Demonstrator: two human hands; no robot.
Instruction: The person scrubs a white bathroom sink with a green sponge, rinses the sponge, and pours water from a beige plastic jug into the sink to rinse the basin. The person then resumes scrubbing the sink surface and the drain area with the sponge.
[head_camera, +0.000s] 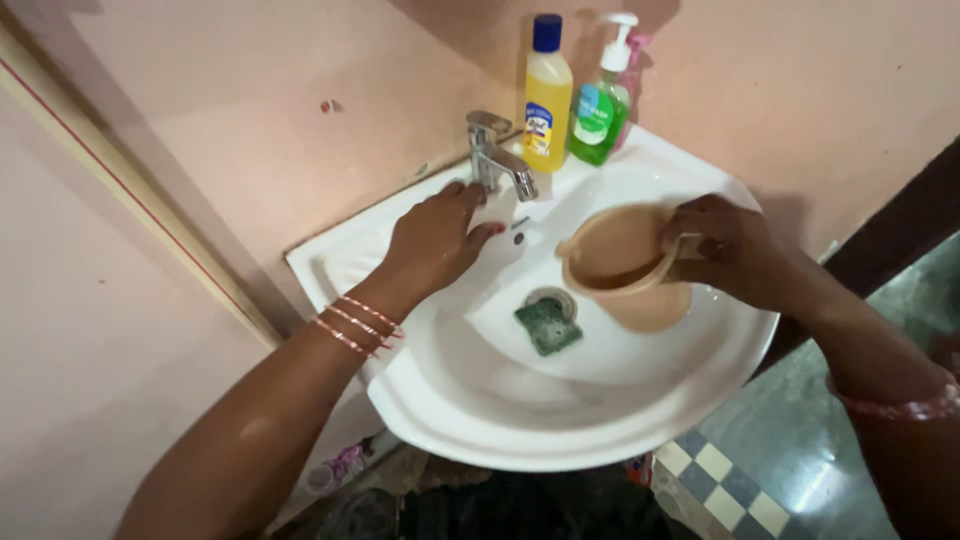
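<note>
My right hand (728, 246) grips the handle of a beige plastic mug (622, 262), holding it tilted over the bowl of a white corner sink (560, 420). My left hand (435, 240) rests on the sink's back rim at the base of the chrome tap (497, 152), fingers spread and touching it. A green scrub pad (548, 326) lies in the bowl beside the drain (552, 298).
A yellow bottle with a blue cap (547, 95) and a green pump soap bottle (600, 110) stand on the rim against the pink wall. Checkered floor tiles (720, 475) show below the sink at right.
</note>
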